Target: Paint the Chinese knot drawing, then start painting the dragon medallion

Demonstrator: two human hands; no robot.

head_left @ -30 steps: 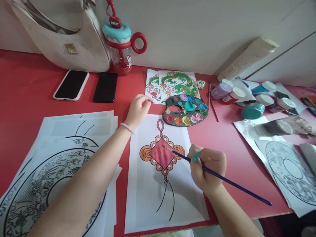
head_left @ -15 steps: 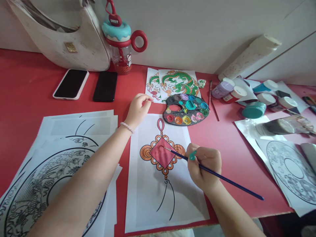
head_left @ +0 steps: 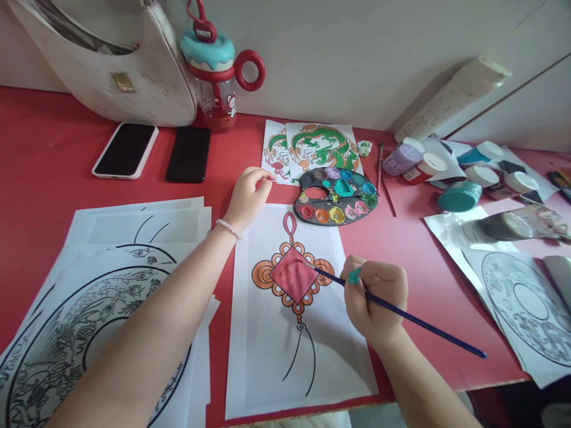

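Note:
My right hand [head_left: 377,297] pinches a slim dark-blue paintbrush [head_left: 428,324], its handle sloping down to the right. The brush tip touches or hovers just over the pink-red diamond of a printed knot drawing [head_left: 294,282]. Orange loops surround the diamond, and the two tassel lines below are unpainted. That drawing is on a white sheet [head_left: 263,362]. My left hand [head_left: 250,193] rests at the sheet's top left edge, loosely curled with thumb and forefinger apart, holding nothing. Just right of it lies a dark paint palette [head_left: 332,199] with several colour wells.
Printed sheets [head_left: 134,261] lie at left under my forearm. Behind are two phones [head_left: 190,154], a white handbag [head_left: 125,83] and a red-handled cup [head_left: 216,77]. Dragon pictures [head_left: 321,145] lie behind the palette. Paint jars [head_left: 459,196] and a murky container [head_left: 504,226] stand at right.
My right hand and the brush have shifted slightly right, the tip moving right and a little up across the diamond. My left hand has stayed in place.

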